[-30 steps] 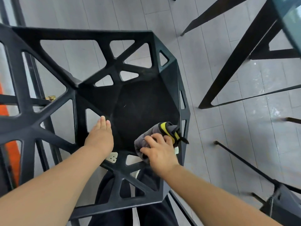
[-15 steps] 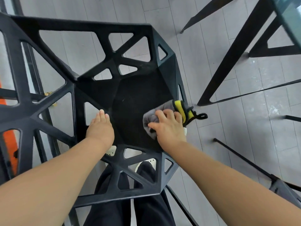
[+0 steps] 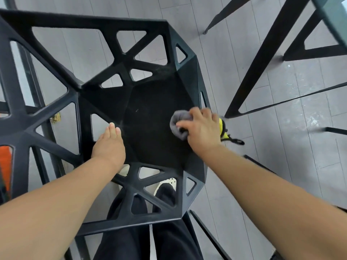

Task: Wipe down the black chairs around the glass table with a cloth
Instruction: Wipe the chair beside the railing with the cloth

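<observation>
Chair [image 3: 154,113] seat, grey plank floor [image 3: 234,175], glass table [image 3: 336,17] upper rt.

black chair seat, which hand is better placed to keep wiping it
Right. The right hand already grips the grey and yellow cloth on the black lattice chair seat; the left hand lies flat and empty at the seat's left edge.

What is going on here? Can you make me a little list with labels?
place: grey plank floor, table legs nearby
chair: black chair, cut-out frame, solid seat
cloth: grey and yellow cloth, bunched on the seat
right hand: right hand pressing the cloth near the seat's right edge
left hand: left hand flat on the seat's left side
</observation>
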